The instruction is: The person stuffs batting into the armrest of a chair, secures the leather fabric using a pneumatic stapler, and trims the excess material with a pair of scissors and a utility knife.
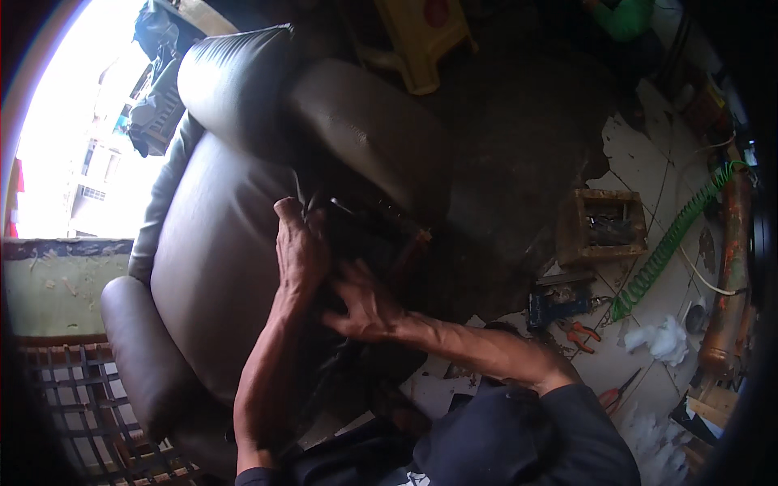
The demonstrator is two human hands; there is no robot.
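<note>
A grey-brown leather-look armchair lies tilted in front of me, its padded parts toward the left and its dark underside toward me. My left hand is closed at the edge of the cover, thumb up and fingers curled round a loose flap. Just right of it and lower, my right hand rests against the dark underside with its fingers spread and nothing visible in them. Deep shadow hides much of the frame between and beyond the hands.
To the right lie a wooden box of metal bits, a blue staple gun, orange-handled pliers and white stuffing. A green coiled hose runs to a rusty cylinder. A yellow stool and another person's green sleeve are beyond.
</note>
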